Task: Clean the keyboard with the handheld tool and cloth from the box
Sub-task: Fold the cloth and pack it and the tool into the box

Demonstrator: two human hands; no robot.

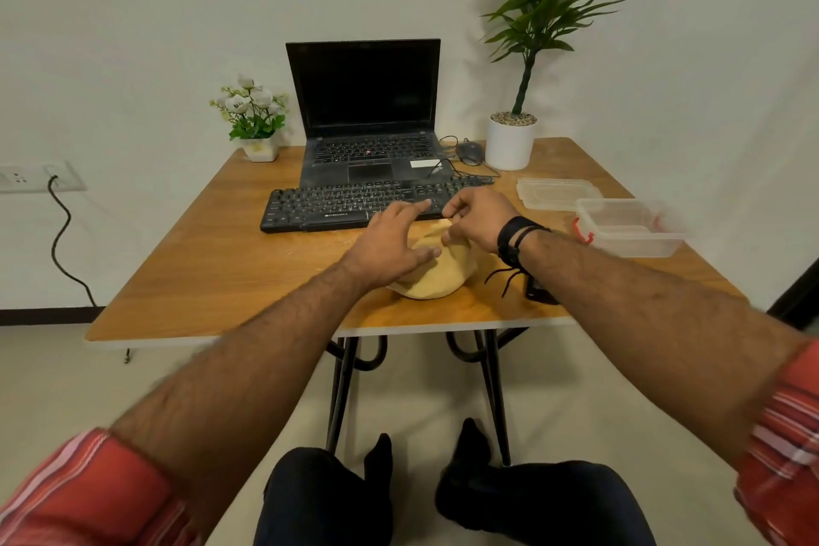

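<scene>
A single wide-angle view from a head-worn camera looks forward and down over a wooden table [212, 262] toward a white wall. Both forearms reach in from the bottom corners, close to the lens; the frame edges look curved, probably from lens distortion.

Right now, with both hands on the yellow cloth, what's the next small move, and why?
Probably lift the cloth onto the keyboard just behind it. The right hand already pinches its far edge, the left hand lies flat on top, and the cloth sits bunched on the table.
</scene>
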